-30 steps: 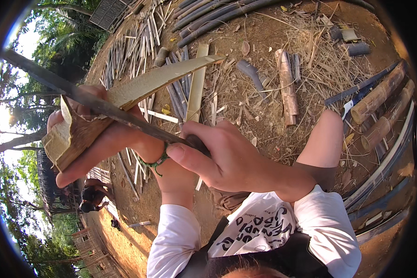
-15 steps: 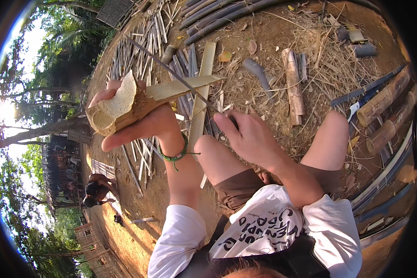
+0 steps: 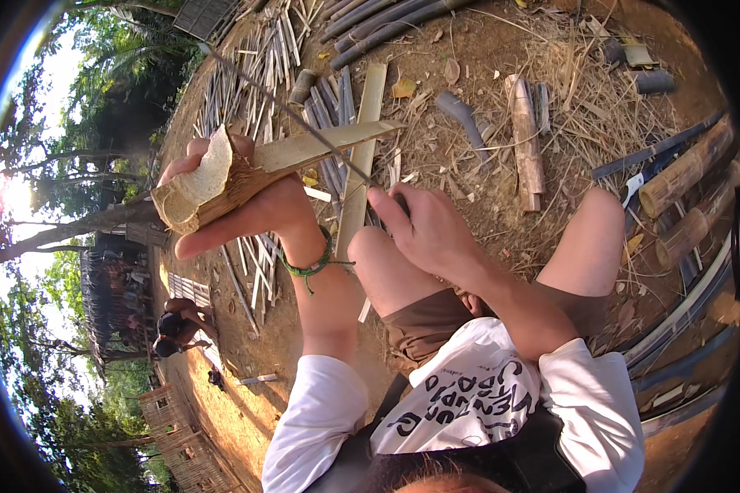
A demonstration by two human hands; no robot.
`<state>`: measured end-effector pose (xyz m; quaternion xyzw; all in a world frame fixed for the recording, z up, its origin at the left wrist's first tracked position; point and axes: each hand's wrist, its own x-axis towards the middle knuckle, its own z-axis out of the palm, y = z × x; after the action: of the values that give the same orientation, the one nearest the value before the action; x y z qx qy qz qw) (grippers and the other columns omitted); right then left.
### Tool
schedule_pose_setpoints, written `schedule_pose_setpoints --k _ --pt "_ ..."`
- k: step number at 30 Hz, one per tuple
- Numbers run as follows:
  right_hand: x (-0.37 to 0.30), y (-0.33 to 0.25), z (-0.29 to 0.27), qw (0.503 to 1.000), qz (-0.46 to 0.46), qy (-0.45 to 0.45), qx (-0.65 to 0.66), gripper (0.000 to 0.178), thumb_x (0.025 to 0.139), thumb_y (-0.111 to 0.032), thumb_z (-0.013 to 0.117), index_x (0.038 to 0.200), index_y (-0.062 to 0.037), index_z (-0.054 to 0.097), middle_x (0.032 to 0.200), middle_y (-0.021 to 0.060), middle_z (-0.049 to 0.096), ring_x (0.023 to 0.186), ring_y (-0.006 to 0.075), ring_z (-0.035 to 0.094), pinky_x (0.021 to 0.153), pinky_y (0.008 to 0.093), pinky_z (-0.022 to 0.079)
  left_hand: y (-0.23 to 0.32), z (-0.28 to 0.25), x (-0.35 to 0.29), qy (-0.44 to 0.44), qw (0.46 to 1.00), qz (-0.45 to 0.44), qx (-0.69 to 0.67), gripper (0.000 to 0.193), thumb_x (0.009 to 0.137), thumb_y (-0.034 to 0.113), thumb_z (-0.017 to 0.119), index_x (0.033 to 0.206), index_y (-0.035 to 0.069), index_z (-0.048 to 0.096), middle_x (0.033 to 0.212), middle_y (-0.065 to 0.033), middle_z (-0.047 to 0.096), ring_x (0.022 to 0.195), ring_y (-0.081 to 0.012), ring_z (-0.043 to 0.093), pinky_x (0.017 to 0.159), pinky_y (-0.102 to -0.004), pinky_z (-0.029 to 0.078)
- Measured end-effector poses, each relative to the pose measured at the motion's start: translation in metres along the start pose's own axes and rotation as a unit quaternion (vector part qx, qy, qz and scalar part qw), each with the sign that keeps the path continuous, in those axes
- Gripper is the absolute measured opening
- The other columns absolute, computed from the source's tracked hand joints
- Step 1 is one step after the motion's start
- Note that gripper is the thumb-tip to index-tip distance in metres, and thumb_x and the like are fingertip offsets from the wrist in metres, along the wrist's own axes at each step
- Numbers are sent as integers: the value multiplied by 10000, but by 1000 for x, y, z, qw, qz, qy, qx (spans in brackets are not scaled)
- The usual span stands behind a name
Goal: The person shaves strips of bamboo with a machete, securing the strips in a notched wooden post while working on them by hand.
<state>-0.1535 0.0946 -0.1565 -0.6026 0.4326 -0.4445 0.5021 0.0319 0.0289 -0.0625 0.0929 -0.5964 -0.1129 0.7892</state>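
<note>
Clearly, the left hand (image 3: pixel 278 205), left of centre in the frame, grasps a pale tan, split piece of wood (image 3: pixel 259 172) with a broad hollowed end at the left and a tapered tip at the right. Near the centre, the right hand (image 3: pixel 434 232) is clenched around the handle of a long, thin-looking dark blade (image 3: pixel 304 123), which slants toward the upper left across the wood; whether they touch cannot be told. A braided green cord bracelet (image 3: pixel 308 269) circles the left wrist. Long dark round poles (image 3: pixel 395 31) lie at the top, and a crouching person (image 3: pixel 177 324) is at the lower left.
</note>
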Motion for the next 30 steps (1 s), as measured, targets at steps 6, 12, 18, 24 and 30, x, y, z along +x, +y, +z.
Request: schedule_pose_setpoints --k 6,12,18,24,30 --pt "-18 -8 -6 991 -84 -61 85 397 1007 -325 565 850 35 623 640 242 585 628 436 613 574 446 464 10 33 -10 90 990 38 100 938 816 940 265 1125 97 536 904 -93 622 772 -164 589 623 -282 495" --pt "-14 -14 -9 993 -65 -92 32 419 1012 -354 551 862 31 624 635 238 584 634 439 619 565 458 465 17 20 -6 25 1000 -1 -12 927 819 941 266 1074 89 530 802 -81 565 629 -161 493 545 -272 398" --pt "3 42 13 994 -107 20 3 602 995 -527 543 792 34 628 603 244 610 620 462 640 585 512 510 10 16 -9 -19 1000 10 21 946 802 955 271 1069 79 509 784 -77 515 575 -168 428 502 -286 317" --pt "-14 2 4 994 -70 -80 4 559 999 -495 540 825 26 643 656 249 628 692 450 652 645 501 508 16 1 -8 8 999 20 40 943 807 952 260 1061 77 507 820 -96 563 553 -167 424 479 -266 299" --pt "29 117 19 990 115 -62 -52 679 1009 -568 468 780 39 668 633 219 626 677 408 670 677 499 507 6 7 1 7 997 17 70 943 808 953 229 1056 92 523 801 -80 558 555 -170 439 490 -260 309"
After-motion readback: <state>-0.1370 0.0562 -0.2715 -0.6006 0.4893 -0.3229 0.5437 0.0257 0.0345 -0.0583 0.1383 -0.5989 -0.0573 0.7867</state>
